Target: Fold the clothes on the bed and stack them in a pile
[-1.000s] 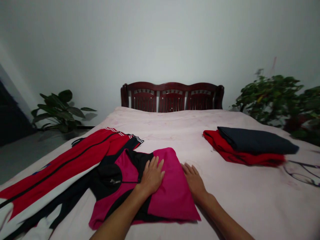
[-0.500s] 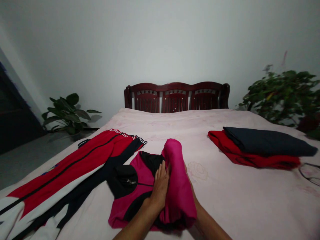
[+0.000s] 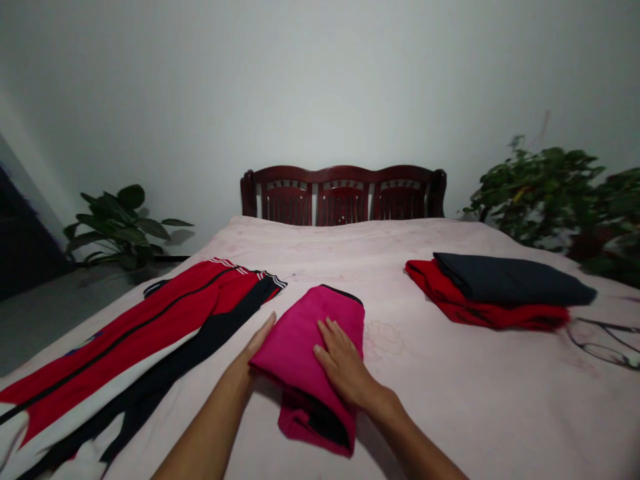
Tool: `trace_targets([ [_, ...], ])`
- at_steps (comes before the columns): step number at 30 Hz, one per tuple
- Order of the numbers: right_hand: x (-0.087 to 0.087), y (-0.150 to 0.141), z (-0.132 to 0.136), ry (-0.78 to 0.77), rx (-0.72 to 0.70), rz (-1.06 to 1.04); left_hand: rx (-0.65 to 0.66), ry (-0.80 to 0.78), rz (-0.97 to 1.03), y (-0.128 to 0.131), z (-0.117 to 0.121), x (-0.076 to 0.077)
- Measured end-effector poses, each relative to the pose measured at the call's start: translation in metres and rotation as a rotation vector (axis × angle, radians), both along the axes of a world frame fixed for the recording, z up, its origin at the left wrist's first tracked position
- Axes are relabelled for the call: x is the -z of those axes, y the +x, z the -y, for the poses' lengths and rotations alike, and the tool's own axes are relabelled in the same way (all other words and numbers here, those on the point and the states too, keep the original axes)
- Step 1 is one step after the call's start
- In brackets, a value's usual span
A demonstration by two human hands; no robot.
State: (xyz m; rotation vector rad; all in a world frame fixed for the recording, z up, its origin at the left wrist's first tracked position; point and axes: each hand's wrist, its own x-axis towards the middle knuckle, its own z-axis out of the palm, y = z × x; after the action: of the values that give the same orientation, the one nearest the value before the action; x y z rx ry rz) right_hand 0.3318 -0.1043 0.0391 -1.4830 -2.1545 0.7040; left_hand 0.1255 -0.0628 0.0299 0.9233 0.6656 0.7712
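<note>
A magenta and black jacket point(image 3: 305, 337) lies folded into a narrow bundle on the pale pink bed point(image 3: 450, 380). My right hand point(image 3: 345, 367) rests flat on top of it, fingers spread. At the bundle's left edge is my left hand point(image 3: 250, 357), fingers straight, partly tucked against the fabric. Neither hand grips anything.
Red, black and white track pants point(image 3: 140, 327) lie spread at the left. A folded dark garment on a folded red one point(image 3: 500, 293) sits at the right, eyeglasses point(image 3: 603, 343) beside them. A dark wooden headboard point(image 3: 343, 193) and potted plants point(image 3: 555, 193) stand behind.
The right half of the jacket was lifted and folded over to the left, hiding the black collar. My right hand moved from the bed onto the bundle; my left moved to its left edge.
</note>
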Motion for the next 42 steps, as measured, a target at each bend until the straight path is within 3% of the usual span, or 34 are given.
trace_targets([
  [3, 0.008, -0.008, 0.010, 0.044, -0.130, 0.032, -0.334, 0.012, -0.318, -0.032, -0.001, -0.015],
  [5, 0.010, -0.008, 0.009, 0.112, -0.161, 0.010, -0.512, 0.205, -0.594, -0.034, 0.003, -0.024],
  [7, 0.011, -0.005, 0.002, 0.189, -0.108, -0.042, -0.515, 0.509, -0.797, -0.020, 0.010, -0.028],
  [9, 0.012, 0.001, -0.009, 0.299, 0.005, -0.056, -0.433, 0.752, -1.001, 0.004, 0.020, -0.021],
  [12, 0.013, 0.010, -0.029, 0.415, 0.101, 0.066, -0.314, 0.916, -1.359, 0.037, 0.039, 0.008],
  [15, 0.019, 0.015, -0.054, 0.347, 0.102, 0.237, -0.319, 1.054, -1.545, 0.051, 0.058, 0.040],
  [18, 0.027, 0.016, -0.084, 0.226, 0.085, 0.325, -0.333, 1.186, -1.570, 0.050, 0.073, 0.056],
  [21, 0.033, 0.013, -0.112, 0.165, 0.092, 0.302, -0.310, 1.249, -1.571, 0.045, 0.086, 0.059],
  [26, 0.039, 0.011, -0.122, 0.193, 0.160, 0.225, -0.265, 1.457, -1.488, 0.035, 0.107, 0.069],
  [28, 0.043, 0.015, -0.117, 0.185, 0.283, 0.022, -0.306, 1.511, -1.482, 0.033, 0.110, 0.075],
  [32, 0.052, 0.032, -0.101, 0.016, 0.646, -0.663, -0.413, 1.515, -1.465, 0.034, 0.109, 0.076],
  [36, 0.057, 0.041, -0.072, -0.096, 0.696, -0.872, -0.413, 1.451, -1.381, 0.036, 0.106, 0.066],
  [38, 0.056, 0.039, -0.054, -0.287, 0.590, -1.062, -0.395, 1.426, -1.332, 0.038, 0.106, 0.061],
  [42, 0.042, 0.031, -0.026, -0.923, 0.269, -1.399, -0.406, 1.341, -1.295, 0.046, 0.103, 0.058],
])
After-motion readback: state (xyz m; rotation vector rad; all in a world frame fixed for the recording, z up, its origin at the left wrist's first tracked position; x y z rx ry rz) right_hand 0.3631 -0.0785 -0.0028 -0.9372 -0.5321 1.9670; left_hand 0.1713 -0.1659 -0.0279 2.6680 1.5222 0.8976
